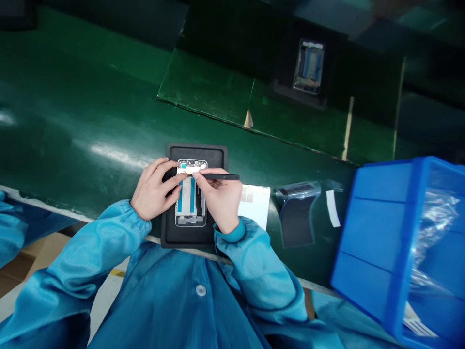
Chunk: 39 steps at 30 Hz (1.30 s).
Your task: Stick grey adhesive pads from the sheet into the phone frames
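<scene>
- Left hand [154,190], fingers spread, touching the opened phone [187,199].
- Phone inside black tray [189,237], on green surface [119,116].
- Right hand [222,198], fingers pinched around slim black tool [227,177] over phone.
- Farther right, blue bin [374,223].

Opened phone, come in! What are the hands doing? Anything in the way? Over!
Right hand: gripping black stick over opened phone. Left hand: fingers at phone's edge. Phone: in black tray, partly hidden by hands.

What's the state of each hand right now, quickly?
Left hand: open, fingers spread, touching the opened phone.
Right hand: closed, pinching a slim black tool over the phone.
</scene>
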Tool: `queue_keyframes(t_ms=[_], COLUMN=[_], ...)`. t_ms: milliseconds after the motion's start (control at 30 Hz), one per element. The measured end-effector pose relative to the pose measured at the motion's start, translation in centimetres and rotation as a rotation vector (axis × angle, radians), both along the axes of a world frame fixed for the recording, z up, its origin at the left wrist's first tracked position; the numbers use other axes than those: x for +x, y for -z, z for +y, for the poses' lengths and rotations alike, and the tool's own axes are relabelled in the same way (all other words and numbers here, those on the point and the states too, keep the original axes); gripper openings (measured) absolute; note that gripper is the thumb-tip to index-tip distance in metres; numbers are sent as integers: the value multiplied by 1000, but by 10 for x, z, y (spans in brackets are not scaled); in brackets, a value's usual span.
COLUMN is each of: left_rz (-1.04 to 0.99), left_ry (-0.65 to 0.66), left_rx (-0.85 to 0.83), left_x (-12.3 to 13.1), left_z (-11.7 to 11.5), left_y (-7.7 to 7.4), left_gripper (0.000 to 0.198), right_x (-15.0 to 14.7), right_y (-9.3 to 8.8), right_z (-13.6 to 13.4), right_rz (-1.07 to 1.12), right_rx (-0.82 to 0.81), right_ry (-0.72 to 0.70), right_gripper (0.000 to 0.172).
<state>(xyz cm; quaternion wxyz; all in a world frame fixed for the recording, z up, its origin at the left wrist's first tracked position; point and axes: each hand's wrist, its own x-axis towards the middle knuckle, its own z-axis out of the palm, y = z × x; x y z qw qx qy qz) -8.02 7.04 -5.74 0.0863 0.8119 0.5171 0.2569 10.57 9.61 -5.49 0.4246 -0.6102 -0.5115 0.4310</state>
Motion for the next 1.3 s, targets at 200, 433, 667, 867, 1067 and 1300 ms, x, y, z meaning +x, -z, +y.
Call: queue_keyframes(t_ms=[200, 433, 667, 867, 1067, 1300], left_rz=[18, 13, 32, 55, 186, 404], left_ry=[5, -2, 5, 3, 6, 19], left_rx=[31, 23, 41, 36, 33, 53], left_x=[-1, -1, -1, 1, 1, 14], left_z=[0, 0, -1, 0, -2, -10], left_y=[3, 5, 4, 1, -2, -17], left_gripper=[30, 32, 31, 30, 32, 37], right_x=[0, 0, 0, 0, 0, 5], right_y=[-3, -2, -2, -2, -1, -10], right_z=[0, 0, 1, 1, 0, -3], right_rz=[-28, -16, -11, -4, -30, 88], right_rx=[-15, -9, 13, 1, -1, 21], right_ry=[-14, -21, -27, -22, -17, 48], right_gripper=[16, 14, 12, 14, 15, 14])
